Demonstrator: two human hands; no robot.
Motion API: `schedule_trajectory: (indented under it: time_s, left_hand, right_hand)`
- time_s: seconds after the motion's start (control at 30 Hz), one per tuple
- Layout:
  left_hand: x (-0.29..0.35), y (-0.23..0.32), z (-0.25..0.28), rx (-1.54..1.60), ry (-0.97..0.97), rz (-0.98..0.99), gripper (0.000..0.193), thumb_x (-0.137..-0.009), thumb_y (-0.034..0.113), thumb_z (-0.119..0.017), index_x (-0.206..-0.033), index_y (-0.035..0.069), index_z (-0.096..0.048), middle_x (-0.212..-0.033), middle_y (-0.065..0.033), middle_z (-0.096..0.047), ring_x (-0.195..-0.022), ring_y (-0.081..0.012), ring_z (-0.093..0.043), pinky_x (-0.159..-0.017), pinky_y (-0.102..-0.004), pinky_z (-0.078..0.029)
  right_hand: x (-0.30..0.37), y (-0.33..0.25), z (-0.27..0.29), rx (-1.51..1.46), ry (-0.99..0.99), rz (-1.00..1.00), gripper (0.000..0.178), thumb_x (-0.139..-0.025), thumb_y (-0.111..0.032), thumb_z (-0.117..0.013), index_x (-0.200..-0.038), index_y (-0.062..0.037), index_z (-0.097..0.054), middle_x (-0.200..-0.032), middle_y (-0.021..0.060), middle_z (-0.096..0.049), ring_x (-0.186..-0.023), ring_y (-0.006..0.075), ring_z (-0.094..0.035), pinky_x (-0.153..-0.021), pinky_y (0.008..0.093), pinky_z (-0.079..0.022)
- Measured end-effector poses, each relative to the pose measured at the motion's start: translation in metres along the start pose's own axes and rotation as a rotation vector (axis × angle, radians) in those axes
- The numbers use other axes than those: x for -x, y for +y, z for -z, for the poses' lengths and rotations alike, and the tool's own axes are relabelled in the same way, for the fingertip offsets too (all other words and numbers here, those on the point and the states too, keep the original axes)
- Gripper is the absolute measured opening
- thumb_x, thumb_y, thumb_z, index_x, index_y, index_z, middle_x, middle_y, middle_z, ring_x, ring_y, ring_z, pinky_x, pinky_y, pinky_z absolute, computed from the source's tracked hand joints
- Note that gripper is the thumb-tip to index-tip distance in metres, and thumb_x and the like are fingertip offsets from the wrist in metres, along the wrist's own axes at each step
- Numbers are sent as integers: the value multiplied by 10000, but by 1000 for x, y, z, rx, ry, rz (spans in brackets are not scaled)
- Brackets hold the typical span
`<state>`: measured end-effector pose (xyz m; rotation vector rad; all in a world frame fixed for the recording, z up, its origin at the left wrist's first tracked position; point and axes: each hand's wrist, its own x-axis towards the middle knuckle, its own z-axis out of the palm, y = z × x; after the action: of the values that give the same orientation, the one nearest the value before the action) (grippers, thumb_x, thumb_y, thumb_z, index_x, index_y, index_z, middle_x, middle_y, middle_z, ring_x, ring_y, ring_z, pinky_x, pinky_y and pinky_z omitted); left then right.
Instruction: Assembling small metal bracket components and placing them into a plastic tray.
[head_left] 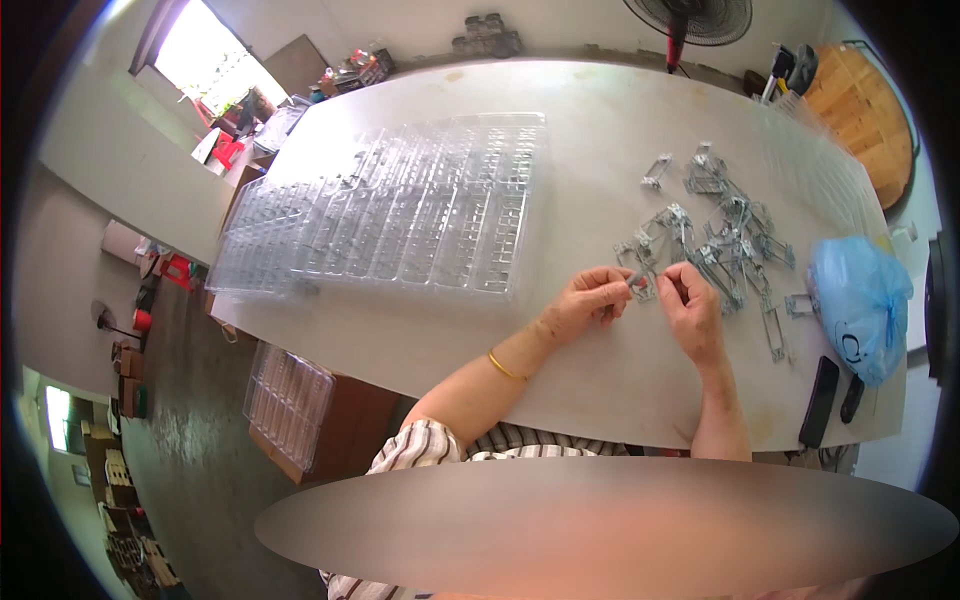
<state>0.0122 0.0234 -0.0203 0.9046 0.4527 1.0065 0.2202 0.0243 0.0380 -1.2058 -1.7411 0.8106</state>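
Note:
My left hand (590, 302) pinches a small grey metal bracket (642, 289) between thumb and fingertips, just above the white table. Close by on its right, my right hand (693, 310) is closed, thumb against forefinger; whatever sits in that pinch is too small to make out. Beyond both hands lies a loose heap of thin metal brackets (738, 243), tangled and overlapping. One bracket (656, 171) rests apart at the far side of the heap, and a longer one (773, 332) points toward me on the right.
Clear plastic trays (420, 205) with rows of metal parts cover the table's left. A blue plastic bag (858, 305), a black phone (820, 402) and a small dark object (852, 398) lie at right. More trays (290, 405) stand on a carton (350, 425) below the left edge.

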Motion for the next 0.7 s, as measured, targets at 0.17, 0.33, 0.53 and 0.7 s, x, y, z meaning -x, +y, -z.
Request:
schedule_trajectory:
  time_s: [0.17, 0.33, 0.53, 0.7]
  left_hand:
    - [3, 9, 0, 22, 166, 32, 198, -1002, 219, -616, -1031, 33, -676, -1014, -89, -665, -725, -106, -568, -607, -218, -428]
    - [-2, 10, 3, 95, 137, 14, 174, -1016, 192, -586, -943, 47, -650, -1267, -191, -615, -747, -147, -586, -596, -231, -450]
    - [-4, 6, 1, 140, 96, -14, 183, -1023, 186, -574, -944, 35, -641, -1276, -204, -599, -764, -161, -589, -569, -245, -447]
    - [-4, 4, 2, 36, 60, -37, 174, -1024, 178, -576, -964, 27, -640, -1250, -185, -616, -749, -150, -579, -573, -244, -445]
  right_hand:
    - [-7, 2, 0, -51, 92, 11, 77, -971, -108, -617, -961, -33, -630, -667, -21, -524, -607, 41, -451, -537, 238, -381]
    - [-9, 5, -4, -172, 40, -67, 90, -956, -91, -629, -1014, -26, -651, -708, -27, -587, -629, 32, -472, -545, 234, -394]
    - [-3, -1, -1, -102, 23, -52, 67, -943, -64, -637, -991, -18, -646, -714, -8, -620, -623, 40, -484, -548, 236, -410]
    - [-3, 0, -2, -88, 18, -43, 53, -938, -60, -642, -972, -20, -642, -694, 13, -618, -613, 52, -493, -546, 247, -415]
